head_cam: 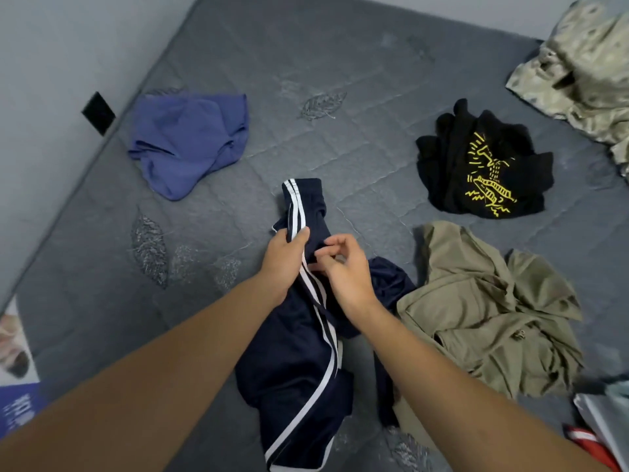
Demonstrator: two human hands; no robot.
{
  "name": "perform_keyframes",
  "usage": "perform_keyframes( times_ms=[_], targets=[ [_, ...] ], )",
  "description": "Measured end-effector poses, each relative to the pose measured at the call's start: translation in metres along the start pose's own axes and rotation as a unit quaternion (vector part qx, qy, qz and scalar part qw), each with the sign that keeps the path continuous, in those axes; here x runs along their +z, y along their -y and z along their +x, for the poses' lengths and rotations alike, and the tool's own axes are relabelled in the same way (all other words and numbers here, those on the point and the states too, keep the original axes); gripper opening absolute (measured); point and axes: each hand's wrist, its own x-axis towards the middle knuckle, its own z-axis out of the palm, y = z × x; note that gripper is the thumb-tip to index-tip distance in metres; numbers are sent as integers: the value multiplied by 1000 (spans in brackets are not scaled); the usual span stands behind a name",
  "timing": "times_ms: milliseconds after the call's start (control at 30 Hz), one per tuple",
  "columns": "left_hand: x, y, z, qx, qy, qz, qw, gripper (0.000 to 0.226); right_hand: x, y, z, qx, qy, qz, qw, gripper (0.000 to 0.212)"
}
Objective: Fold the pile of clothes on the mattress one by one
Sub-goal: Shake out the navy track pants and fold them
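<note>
We are holding the navy track pants (299,362) with white stripes, right in the middle of the grey mattress (357,80). Our left hand (284,258) has its fingers (301,235) closed around the striped part near the top end. Our right hand (343,270) is pinching a bit of the dark cloth just beside the left one. The rest of the pants hangs down toward us in a bunch and is not flat yet, so we think this fold is only starting.

Lots of clothes are left. A tan shirt (490,315) lies crumpled on the right, touching the pants. A black shirt with a yellow drawing (483,161) sits farther up on the right, all scrunched. A camo piece (582,63) is lumped in the top right corner. A blue-purple piece (190,141) lies on the left, well apart from the others. It looks a bit flatter, but we cannot tell if it is folded or just dropped there.

We see no neat stack anywhere. So we think the job is near the beginning, with the pants first and at least three more pieces after that.
</note>
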Motion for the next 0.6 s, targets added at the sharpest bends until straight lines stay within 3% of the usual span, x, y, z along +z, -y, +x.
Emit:
perform_keyframes(
  times_ms=[167, 300, 400, 600],
  targets=[
    [6, 4, 17, 14, 46, -45, 998, 29, 4, 16, 42, 60, 2, -86, 994, 65],
    [7, -2, 16, 66, 65, -52, 994, 34, 12, 34, 63, 51, -28, 1, 998, 57],
    [5, -18, 11, 144, 59, -56, 986, 20, 4, 54, 71, 49, -88, 9, 995, 68],
    [-11, -89, -20, 235, 13, -79, 969, 33, -25, 104, 45, -61, -20, 16, 998, 20]
  ],
)
